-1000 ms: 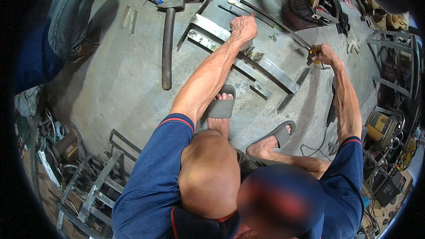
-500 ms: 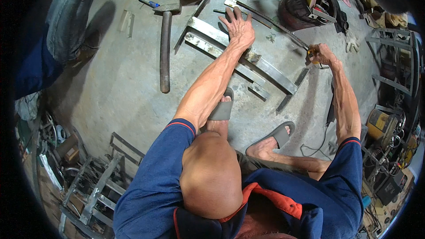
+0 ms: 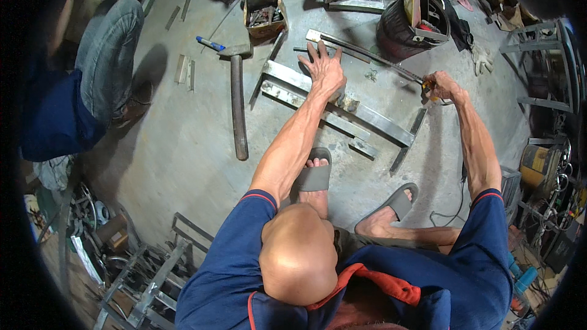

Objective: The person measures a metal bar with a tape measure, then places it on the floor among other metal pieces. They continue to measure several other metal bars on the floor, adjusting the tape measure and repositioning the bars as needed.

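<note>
My right hand (image 3: 448,87) is closed around a yellow-orange tape measure (image 3: 428,89). From it a long thin strip (image 3: 382,61) runs left along the floor to a pale metal end piece (image 3: 313,35); whether this is tape blade, bar or both I cannot tell. My left hand (image 3: 326,75) is over a welded steel frame (image 3: 385,124), its fingers spread toward the strip's far-left end. Its fingertips are near a short dark rod (image 3: 301,49); contact is unclear. A shorter steel piece (image 3: 363,148) lies by the frame's near side.
A long-handled hammer (image 3: 239,110) and a blue marker (image 3: 210,44) lie left of the frame. Behind stand a box of metal bits (image 3: 266,15) and a dark bucket (image 3: 400,40). Another person's leg (image 3: 109,55) is at left. Steel frames (image 3: 153,281) crowd the lower left.
The view has shifted, showing more of the floor's far side. Both hands stay in nearly the same places against the frame and strip, the right still holding the tape measure.
</note>
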The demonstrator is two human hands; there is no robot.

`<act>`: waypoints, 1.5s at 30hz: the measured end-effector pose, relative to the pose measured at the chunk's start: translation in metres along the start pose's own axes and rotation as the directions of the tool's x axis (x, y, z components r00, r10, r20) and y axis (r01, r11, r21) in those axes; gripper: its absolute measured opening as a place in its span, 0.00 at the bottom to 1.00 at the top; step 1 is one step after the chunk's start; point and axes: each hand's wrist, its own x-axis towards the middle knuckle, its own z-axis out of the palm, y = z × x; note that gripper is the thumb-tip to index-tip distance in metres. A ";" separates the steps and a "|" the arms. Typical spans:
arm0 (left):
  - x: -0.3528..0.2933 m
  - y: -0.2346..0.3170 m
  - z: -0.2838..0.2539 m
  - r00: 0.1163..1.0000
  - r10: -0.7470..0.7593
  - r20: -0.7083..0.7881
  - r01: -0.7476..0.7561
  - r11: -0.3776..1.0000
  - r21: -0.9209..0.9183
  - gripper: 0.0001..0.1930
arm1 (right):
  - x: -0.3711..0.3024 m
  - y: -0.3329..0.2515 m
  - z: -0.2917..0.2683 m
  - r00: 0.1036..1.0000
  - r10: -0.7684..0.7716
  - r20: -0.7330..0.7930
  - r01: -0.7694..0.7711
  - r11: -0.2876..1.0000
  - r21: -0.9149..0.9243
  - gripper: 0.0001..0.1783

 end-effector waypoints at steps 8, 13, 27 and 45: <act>-0.001 0.000 -0.007 0.998 -0.009 0.068 0.008 1.000 0.014 0.49 | -0.001 -0.005 -0.010 0.999 -0.015 0.047 0.015 1.000 0.008 0.27; -0.002 0.000 -0.010 0.997 -0.013 0.076 0.011 1.000 0.017 0.49 | 0.001 -0.006 -0.014 0.997 0.011 0.076 -0.012 1.000 0.012 0.30; -0.002 -0.001 -0.008 0.998 0.006 0.065 -0.007 1.000 0.010 0.46 | 0.002 -0.009 -0.018 0.995 0.040 0.096 -0.043 0.999 0.027 0.29; 0.000 -0.012 0.004 0.995 0.094 -0.031 -0.092 0.994 0.055 0.41 | 0.008 0.020 0.004 0.993 -0.116 -0.001 0.116 0.993 0.017 0.19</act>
